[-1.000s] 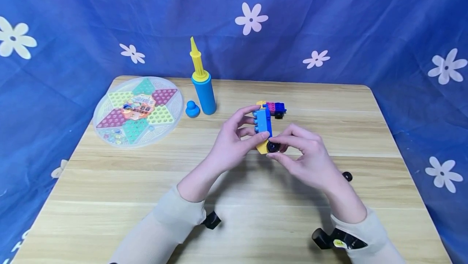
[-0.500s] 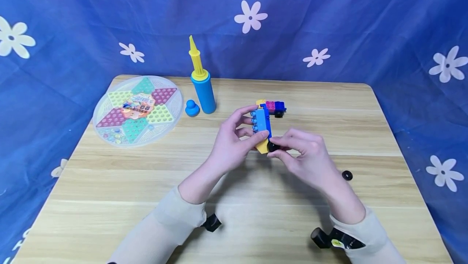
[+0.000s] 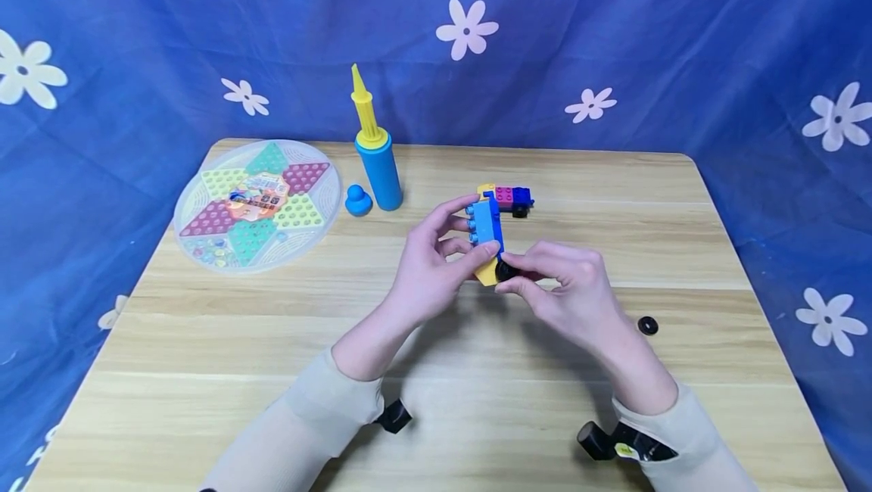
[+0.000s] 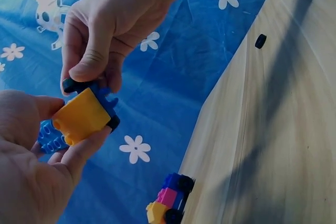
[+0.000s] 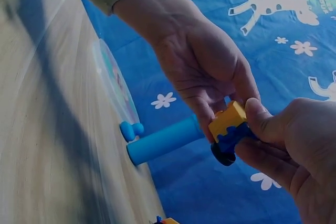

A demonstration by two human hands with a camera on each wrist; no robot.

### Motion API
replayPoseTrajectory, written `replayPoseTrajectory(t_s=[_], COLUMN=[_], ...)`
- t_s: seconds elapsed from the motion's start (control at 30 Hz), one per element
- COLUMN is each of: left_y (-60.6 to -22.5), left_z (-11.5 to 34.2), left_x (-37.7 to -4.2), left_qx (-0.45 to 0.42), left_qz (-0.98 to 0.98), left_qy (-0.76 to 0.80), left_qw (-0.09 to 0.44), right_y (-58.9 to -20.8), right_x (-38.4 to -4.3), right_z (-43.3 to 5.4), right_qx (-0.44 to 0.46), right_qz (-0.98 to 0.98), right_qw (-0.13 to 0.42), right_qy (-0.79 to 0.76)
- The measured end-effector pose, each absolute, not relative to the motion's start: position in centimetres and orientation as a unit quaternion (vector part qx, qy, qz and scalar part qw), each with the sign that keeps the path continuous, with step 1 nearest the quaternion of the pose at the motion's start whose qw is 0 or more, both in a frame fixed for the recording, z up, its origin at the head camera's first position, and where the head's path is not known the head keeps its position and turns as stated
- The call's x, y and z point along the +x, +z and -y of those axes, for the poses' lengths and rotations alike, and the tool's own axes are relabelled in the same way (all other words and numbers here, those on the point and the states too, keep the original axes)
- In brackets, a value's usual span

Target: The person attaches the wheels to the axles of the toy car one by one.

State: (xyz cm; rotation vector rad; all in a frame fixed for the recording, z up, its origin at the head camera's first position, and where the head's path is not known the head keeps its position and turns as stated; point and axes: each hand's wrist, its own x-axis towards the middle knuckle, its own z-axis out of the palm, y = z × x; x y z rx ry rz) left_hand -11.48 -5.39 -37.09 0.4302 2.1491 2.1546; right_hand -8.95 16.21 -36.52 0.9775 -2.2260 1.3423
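My left hand [image 3: 439,257] grips a toy car [image 3: 486,221] made of building blocks, raised over the table. Its body has light blue, dark blue and yellow parts, with the light blue studs facing left in the head view. The fingers and thumb of my right hand [image 3: 572,284] pinch a black wheel [image 3: 506,271] at the yellow end of the car. In the left wrist view the yellow block [image 4: 83,116] faces the camera, and the wheel sits mostly under the right thumb. From the right wrist another black wheel [image 5: 223,156] shows on the car's far side.
Behind the hands stands a second block car [image 3: 507,199]. One loose black wheel [image 3: 648,325] lies on the table [image 3: 272,386] by the right forearm. At the back left are a Chinese checkers board [image 3: 327,227], a blue-and-yellow hand pump [image 3: 381,174] and a small blue knobbed piece [image 3: 357,201].
Both hands stay nearly in place on the car. The wheel under the right fingers has turned and shifted slightly left, against the car. The view has moved slightly.
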Motion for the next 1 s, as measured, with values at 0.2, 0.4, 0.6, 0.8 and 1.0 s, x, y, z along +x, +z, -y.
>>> replayPoseTrajectory(t_s=[0.2, 0.4, 0.6, 0.8, 1.0], left_y=[-36.9, -37.2, -37.4, -37.8, -37.9], left_z=[5.4, 5.3, 5.4, 5.5, 5.3], left_x=[-11.5, -11.7, -11.9, -12.0, -12.0], left_qx=[0.162, 0.152, 0.159, 0.152, 0.161], left_qz=[-0.731, -0.727, -0.726, -0.716, -0.702], left_qy=[0.663, 0.67, 0.669, 0.68, 0.692], left_qw=[0.001, 0.006, 0.012, 0.043, 0.044], right_y=[-37.1, -37.5, -37.5, -37.5, -38.0], right_x=[-8.9, -8.8, -9.0, -9.1, -9.2], right_z=[-16.0, -15.8, -15.9, -16.2, -16.2], right_qx=[0.344, 0.347, 0.373, 0.389, 0.35], right_qz=[0.799, 0.796, 0.812, 0.82, 0.798], right_qw=[0.198, 0.221, 0.214, 0.19, 0.191], right_qy=[0.452, 0.444, 0.395, 0.374, 0.451])
